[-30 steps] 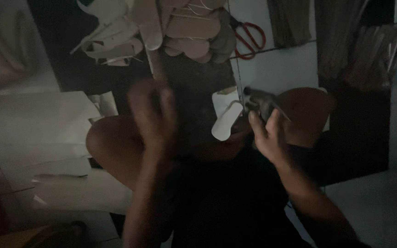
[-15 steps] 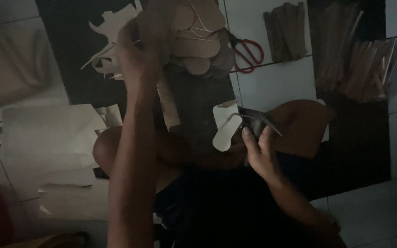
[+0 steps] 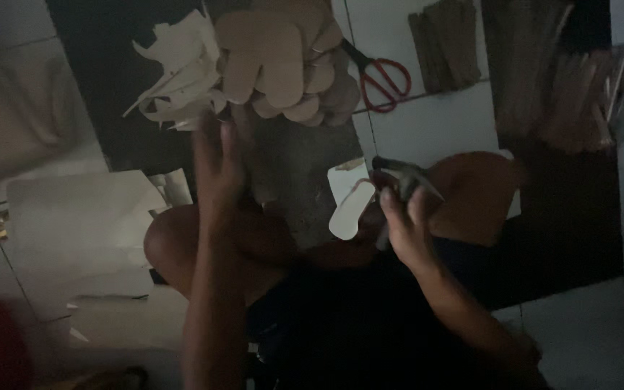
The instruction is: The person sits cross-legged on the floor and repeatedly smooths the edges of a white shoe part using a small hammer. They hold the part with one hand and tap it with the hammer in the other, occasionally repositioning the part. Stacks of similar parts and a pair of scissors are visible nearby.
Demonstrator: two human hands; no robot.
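Holding a small dark tool (image 3: 404,175) in a closed grip, the right hand (image 3: 401,225) stays just above the person's lap; what kind of tool it is I cannot tell, because the picture is dark. Just beside this hand, on its left side, a pale sole-shaped cutout (image 3: 348,206) lies on a dark sheet (image 3: 294,166); it looks very near to the fingers, but if they touch it I cannot tell.

The left hand (image 3: 218,170) is raised higher, with the fingers stretched and open, and it has hold of nothing; its fingertips are near the lower edge of a pile of brown cardboard cutouts (image 3: 283,61), which lies on the floor in front of the person. Beside this pile, to the left, there are pale paper scraps (image 3: 175,76) with uneven edges.

To the right of the pile, scissors with red handles (image 3: 383,76) lie on the white tiled floor (image 3: 435,126); further right are bundles of brown strips (image 3: 448,47). At the left side of the view, large pale sheets (image 3: 74,217) lie flat near the person's bare knee (image 3: 171,245).
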